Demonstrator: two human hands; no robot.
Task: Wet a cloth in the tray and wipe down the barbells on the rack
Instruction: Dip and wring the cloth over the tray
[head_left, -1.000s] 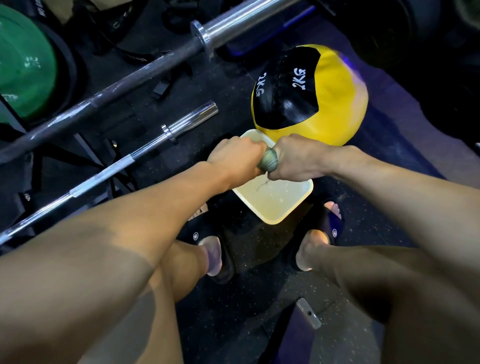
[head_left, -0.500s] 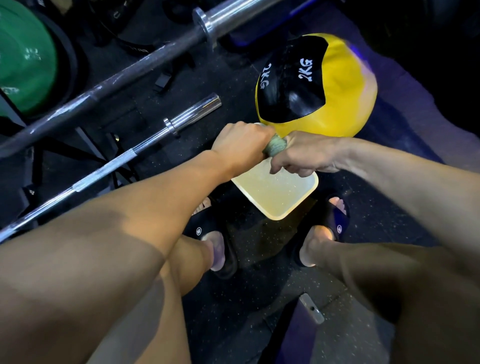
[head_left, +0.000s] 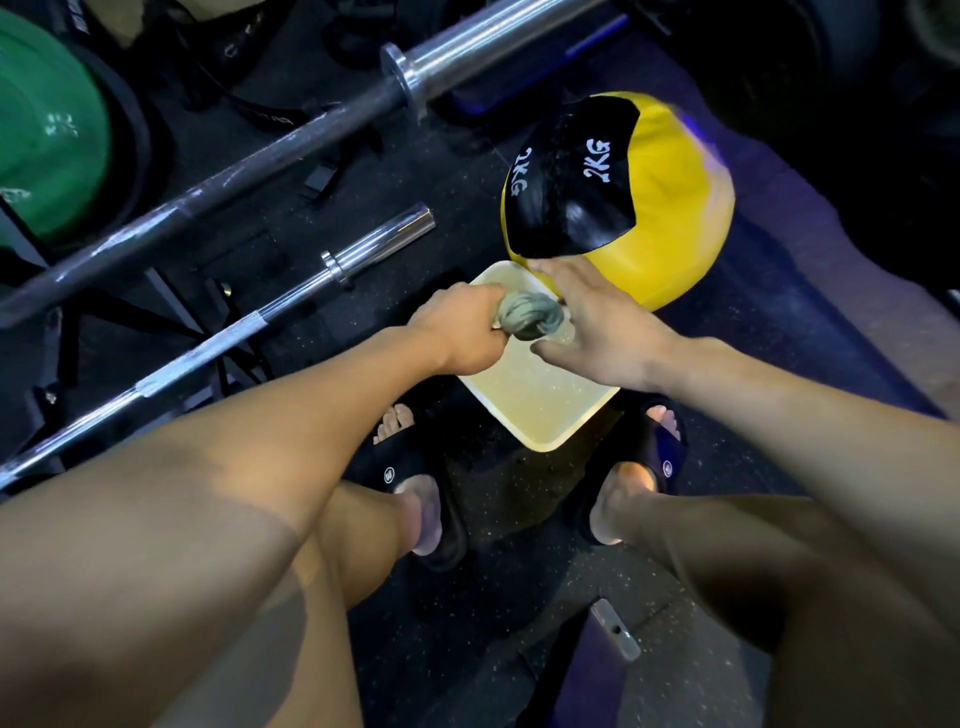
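A twisted grey-green cloth (head_left: 531, 313) hangs over the cream square tray (head_left: 540, 415), which lies on the dark floor and holds shallow water. My left hand (head_left: 457, 332) is closed around the cloth's left end. My right hand (head_left: 597, 327) sits just right of the cloth with its fingers spread, touching it loosely at most. Two barbells lie to the left: a thin chrome one (head_left: 218, 348) and a thicker dark one (head_left: 249, 161) behind it.
A yellow and black 2KG medicine ball (head_left: 665, 208) rests against the tray's far corner. A green weight plate (head_left: 47, 135) stands at the far left. My feet in black slides (head_left: 415, 483) flank the tray. A purple bench edge (head_left: 597, 670) is at the bottom.
My right hand has let go of the wrung cloth and spread its fingers. The twisted cloth shows more between the hands, still held by my left hand.
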